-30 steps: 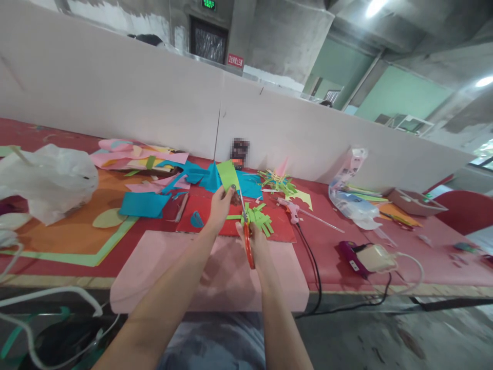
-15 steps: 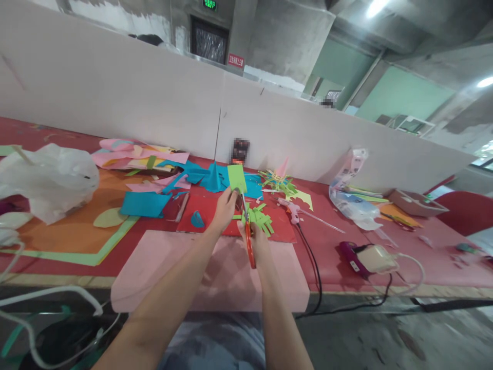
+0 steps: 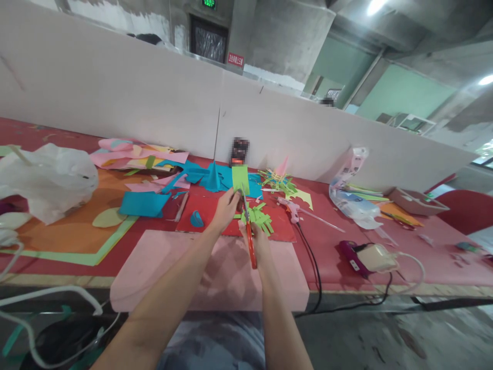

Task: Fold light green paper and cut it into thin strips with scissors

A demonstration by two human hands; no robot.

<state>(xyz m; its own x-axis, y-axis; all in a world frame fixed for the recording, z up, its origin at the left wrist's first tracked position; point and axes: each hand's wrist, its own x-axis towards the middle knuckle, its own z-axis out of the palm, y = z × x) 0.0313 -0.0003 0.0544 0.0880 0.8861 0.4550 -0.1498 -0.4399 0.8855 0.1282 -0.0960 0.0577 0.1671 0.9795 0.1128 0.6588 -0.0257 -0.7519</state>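
Note:
My left hand pinches the lower edge of a light green paper piece, held up over the table. Orange-handled scissors sit in my right hand, its fingers wrapped round the handles. Their blades point away from me and lie against the green paper near my left fingertips. Below the hands, a pile of cut green strips rests on a red board. On the board's left lies a small curled blue paper piece.
Behind stand a blue paper cone and a strip-fringed pink cone. A pink glue gun with a cord lies right. White plastic bag and orange sheets are left; a purple power strip is right. A pale partition rises behind.
The green paper has turned more upright and shifted slightly right over the blades. The scissor blades reach further across it. Both hands keep their holds.

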